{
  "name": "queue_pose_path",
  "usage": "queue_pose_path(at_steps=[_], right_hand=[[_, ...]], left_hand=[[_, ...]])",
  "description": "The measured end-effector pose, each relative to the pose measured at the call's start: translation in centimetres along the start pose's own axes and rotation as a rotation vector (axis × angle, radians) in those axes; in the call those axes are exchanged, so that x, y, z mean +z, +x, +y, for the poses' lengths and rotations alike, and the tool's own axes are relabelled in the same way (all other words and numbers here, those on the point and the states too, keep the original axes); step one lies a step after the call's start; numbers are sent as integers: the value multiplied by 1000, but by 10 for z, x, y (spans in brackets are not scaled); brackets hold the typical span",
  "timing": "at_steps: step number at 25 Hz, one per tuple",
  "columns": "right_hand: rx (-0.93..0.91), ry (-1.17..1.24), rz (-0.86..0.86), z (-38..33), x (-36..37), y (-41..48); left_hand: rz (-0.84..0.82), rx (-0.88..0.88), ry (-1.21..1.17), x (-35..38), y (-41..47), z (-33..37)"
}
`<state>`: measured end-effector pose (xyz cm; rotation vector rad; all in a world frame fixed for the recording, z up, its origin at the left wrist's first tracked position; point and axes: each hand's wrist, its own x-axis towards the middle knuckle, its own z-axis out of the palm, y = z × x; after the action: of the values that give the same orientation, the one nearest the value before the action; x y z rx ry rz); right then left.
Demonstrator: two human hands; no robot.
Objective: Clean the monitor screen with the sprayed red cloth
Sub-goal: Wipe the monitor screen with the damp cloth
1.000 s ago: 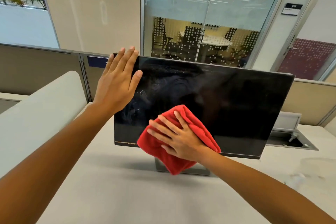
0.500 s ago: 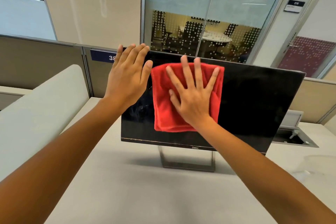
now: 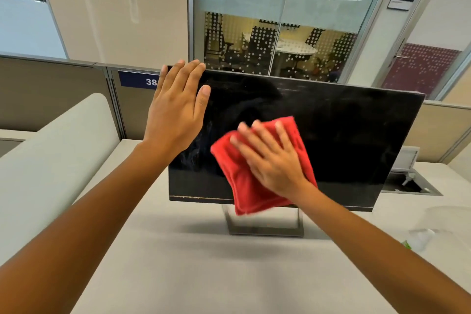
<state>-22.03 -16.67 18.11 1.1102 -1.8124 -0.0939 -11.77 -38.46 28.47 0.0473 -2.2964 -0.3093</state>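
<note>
Head view looks down on the red cloth [image 3: 251, 183], which lies flat against the lower middle of the monitor screen [image 3: 344, 135], its bottom edge hanging past the lower bezel and in front of the stand [image 3: 265, 224]. On the cloth rests the right hand [image 3: 272, 160], palm down and fingers spread, pressing the fabric to the glass rather than pinching it; the fingertips are blurred. At the upper left corner of the dark panel the left hand [image 3: 178, 109] lies flat, fingers straight and close together, the thumb apart from them on the screen face, the fingertips reaching the top edge. Faint smears show on the glass between the two hands. The monitor stands on a pale desk [image 3: 204, 275], tilted back a little on its metal frame stand. To the right of it a recessed cable box [image 3: 407, 183] sits in the desktop, and near the right edge a clear, blurred object cannot be identified. Behind the desk run low partition panels, one carrying a blue label [image 3: 139, 79] that reads 38, and beyond them a glass wall [image 3: 280, 20] shows a meeting room with chairs and a round table
</note>
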Motion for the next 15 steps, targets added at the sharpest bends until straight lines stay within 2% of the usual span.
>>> queue_pose_path(at_steps=[4,6,8,11,13,15], right_hand=[[509,-72,206,42,-15,78],[549,-80,217,34,-11,85],[376,-29,158,5,1,62],[29,49,-35,-44,19,-12],[-169,8,-163,-56,26,-60],[-315,-52,-214,-49,26,-80]], left_hand=[[-5,-6,-27,-1,0,-1],[2,-5,-36,0,0,-1],[8,-10,-52,1,0,-1],[9,-14,-66,2,-1,0],[5,-7,-69,1,-2,-1],[3,3,-72,1,-1,-1]])
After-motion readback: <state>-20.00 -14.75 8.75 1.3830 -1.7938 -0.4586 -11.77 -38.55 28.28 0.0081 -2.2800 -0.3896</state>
